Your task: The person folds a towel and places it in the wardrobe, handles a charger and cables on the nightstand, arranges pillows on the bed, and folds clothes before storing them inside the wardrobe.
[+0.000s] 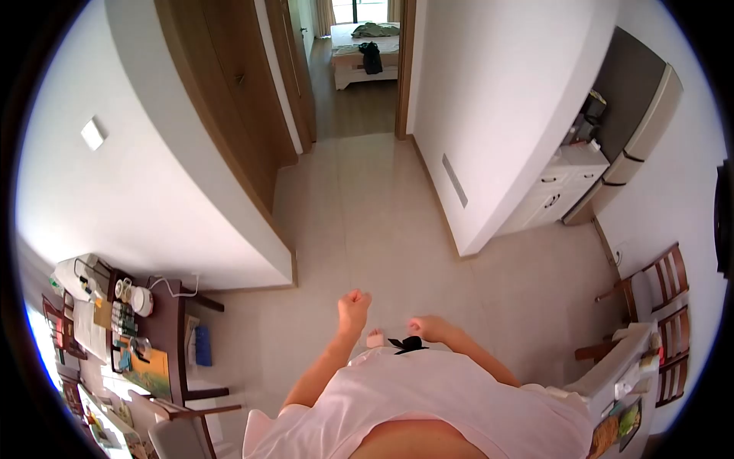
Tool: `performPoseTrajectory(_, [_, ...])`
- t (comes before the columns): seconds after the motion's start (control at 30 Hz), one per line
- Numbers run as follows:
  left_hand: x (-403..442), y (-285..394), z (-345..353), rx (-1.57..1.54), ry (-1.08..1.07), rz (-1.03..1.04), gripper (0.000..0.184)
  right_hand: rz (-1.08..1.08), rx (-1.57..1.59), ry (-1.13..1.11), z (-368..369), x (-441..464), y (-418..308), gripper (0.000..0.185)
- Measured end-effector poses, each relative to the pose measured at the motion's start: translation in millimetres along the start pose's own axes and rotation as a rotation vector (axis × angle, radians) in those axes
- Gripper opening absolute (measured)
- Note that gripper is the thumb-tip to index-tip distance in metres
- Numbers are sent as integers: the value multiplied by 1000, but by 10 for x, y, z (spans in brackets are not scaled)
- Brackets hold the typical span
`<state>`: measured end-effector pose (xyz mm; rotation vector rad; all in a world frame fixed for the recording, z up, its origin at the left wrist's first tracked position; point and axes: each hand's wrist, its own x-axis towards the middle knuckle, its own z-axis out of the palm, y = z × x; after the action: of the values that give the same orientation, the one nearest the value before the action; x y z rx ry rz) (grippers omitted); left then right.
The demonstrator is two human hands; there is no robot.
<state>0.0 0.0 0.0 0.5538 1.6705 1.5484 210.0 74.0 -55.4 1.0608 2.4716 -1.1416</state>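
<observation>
Bending both arms forward, the person holds two hands just beyond the far edge of the pale shirt (451, 382). The left hand (354, 307), ahead and to the left of the shirt, is closed in a fist. The right hand (427, 327), nearer to the shirt's edge, has its fingers curled in also. No object shows in either one, but whether something small lies inside the fingers, I cannot tell.

The nearest thing is one black bow (409, 345), at the middle of the shirt's far edge; it is probably tied there to fasten the clothing at the waist. One bare foot (375, 336) shows beyond the shirt.

To the left of the shirt stands one dark surface (170, 306) with one white pot (141, 301), perhaps put near the wall for a power socket. To the right of the shirt is one pale surface (604, 375) with small things too distorted to count, and three wooden chair backs (674, 333), seemingly for sitting. Far beyond the shirt, I see one bed (344, 74).
</observation>
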Motion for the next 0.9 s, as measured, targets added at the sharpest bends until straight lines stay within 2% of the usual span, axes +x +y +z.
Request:
performPoseTrajectory(0.07, [-22, -51, 206, 71, -97, 46, 34, 73, -23, -85, -47, -229, 242, 40])
performPoseTrajectory(0.1, [928, 387, -118, 165, -77, 39, 34, 23, 58, -98, -280, 718, -99, 40])
performPoseTrajectory(0.17, [1254, 442, 106, 256, -192, 31, 29, 96, 86, 3, -479, 847, 168, 38])
performPoseTrajectory(0.23, [1836, 699, 410, 308, -253, 99, 23, 106, 113, 71, -1040, 1231, 303, 39])
performPoseTrajectory(0.3, [2163, 669, 606, 379, -309, 97, 18, 137, 174, 79, -1222, 1469, 464, 39])
performPoseTrajectory(0.33, [2444, 735, 777, 371, -355, 91, 17, 174, 107, 47, -1456, 1696, 570, 39])
performPoseTrajectory(0.4, [2895, 748, 946, 377, -395, 63, 23, 209, 55, -5, -1667, 2091, 787, 40])
performPoseTrajectory(0.47, [3443, 904, 1133, 423, -457, -31, 37, 189, 62, -11, -2021, 2606, 1018, 40])
performPoseTrajectory(0.6, [4402, 813, 1336, 456, -408, -78, 38, 123, -50, -47, -2699, 3518, 1323, 37])
performPoseTrajectory(0.67, [4944, 878, 1400, 312, -400, -74, 36, 86, 36, -192, -3319, 4130, 1285, 34])
performPoseTrajectory(0.73, [5375, 964, 1394, 269, -342, -37, 36, -70, -51, -109, -3689, 4698, 1310, 33])
performPoseTrajectory(0.83, [6033, 996, 1428, 193, -225, 6, 37, -146, -77, -82, -4336, 5464, 1001, 33])
performPoseTrajectory(0.9, [6479, 1120, 1499, 153, -166, 6, 37, -278, 13, 59, -4621, 5967, 844, 34])
